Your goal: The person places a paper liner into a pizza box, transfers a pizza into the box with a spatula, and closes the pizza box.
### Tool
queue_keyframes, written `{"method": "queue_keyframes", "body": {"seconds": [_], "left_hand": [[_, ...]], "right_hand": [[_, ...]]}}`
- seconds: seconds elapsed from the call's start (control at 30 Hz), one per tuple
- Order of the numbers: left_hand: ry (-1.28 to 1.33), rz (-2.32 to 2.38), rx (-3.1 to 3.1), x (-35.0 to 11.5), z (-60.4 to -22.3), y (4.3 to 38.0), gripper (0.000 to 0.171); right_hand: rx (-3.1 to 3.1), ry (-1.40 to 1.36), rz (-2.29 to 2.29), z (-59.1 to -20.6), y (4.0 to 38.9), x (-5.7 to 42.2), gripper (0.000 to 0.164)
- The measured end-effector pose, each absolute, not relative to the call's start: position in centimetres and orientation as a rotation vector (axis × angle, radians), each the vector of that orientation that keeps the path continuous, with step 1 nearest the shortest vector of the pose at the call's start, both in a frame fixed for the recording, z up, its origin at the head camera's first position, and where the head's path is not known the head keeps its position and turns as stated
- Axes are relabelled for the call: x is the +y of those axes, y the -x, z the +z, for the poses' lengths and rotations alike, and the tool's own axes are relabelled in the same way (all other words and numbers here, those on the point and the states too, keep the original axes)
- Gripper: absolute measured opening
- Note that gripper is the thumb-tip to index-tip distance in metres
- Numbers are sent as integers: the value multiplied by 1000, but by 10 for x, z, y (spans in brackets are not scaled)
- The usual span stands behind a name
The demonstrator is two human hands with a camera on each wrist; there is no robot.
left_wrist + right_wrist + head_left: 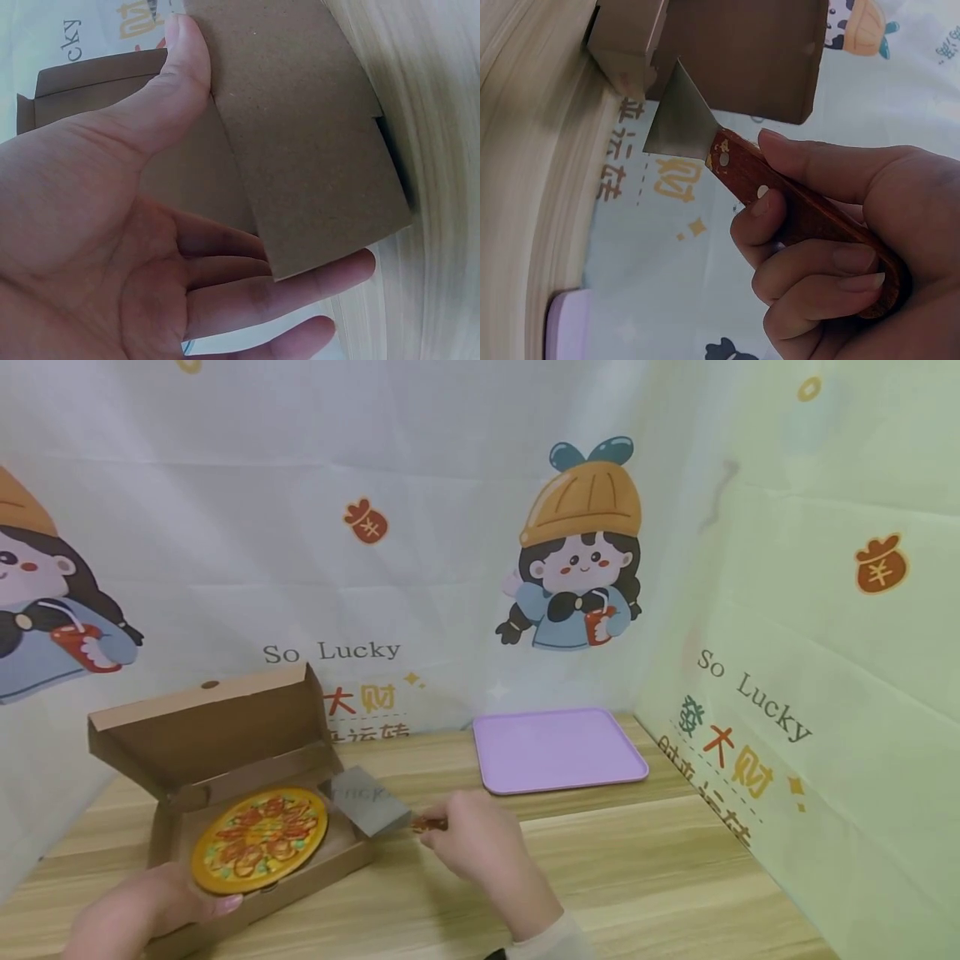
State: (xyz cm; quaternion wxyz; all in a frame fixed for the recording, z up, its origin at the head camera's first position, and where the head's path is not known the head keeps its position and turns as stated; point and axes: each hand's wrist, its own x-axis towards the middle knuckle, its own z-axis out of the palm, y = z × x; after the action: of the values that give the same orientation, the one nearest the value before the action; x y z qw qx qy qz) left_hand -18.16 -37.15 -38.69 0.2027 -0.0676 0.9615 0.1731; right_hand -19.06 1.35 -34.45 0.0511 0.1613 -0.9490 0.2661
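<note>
An open brown cardboard pizza box (347, 858) stands on the left of the table with its lid raised at the back. In it lies a round pizza (264, 837) with a yellow crust and red and green toppings. My left hand (146, 902) holds the box's front left corner; the left wrist view has the thumb along one side of the cardboard and fingers behind and under it. My right hand (472, 839) grips the brown wooden handle (802, 210) of a spatula. Its wide metal blade (369, 803) overlaps the box's right wall in the head view.
A purple rectangular tray (558, 750) lies at the back right of the wood-grain table (600, 868). Behind and to the right, pale printed cloth (442, 577) hangs down to the tabletop.
</note>
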Motion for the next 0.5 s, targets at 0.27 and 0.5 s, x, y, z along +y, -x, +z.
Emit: {"method": "queue_keyframes", "body": {"seconds": [0.27,0.5], "left_hand": [[188,454,2672,-376,-390,181,118],[220,475,2644,-375,-390,183,120]], "right_hand": [[-2879,-450,896,-346,194,31,20],[-2864,-415,919,-352,196,46,23]]}}
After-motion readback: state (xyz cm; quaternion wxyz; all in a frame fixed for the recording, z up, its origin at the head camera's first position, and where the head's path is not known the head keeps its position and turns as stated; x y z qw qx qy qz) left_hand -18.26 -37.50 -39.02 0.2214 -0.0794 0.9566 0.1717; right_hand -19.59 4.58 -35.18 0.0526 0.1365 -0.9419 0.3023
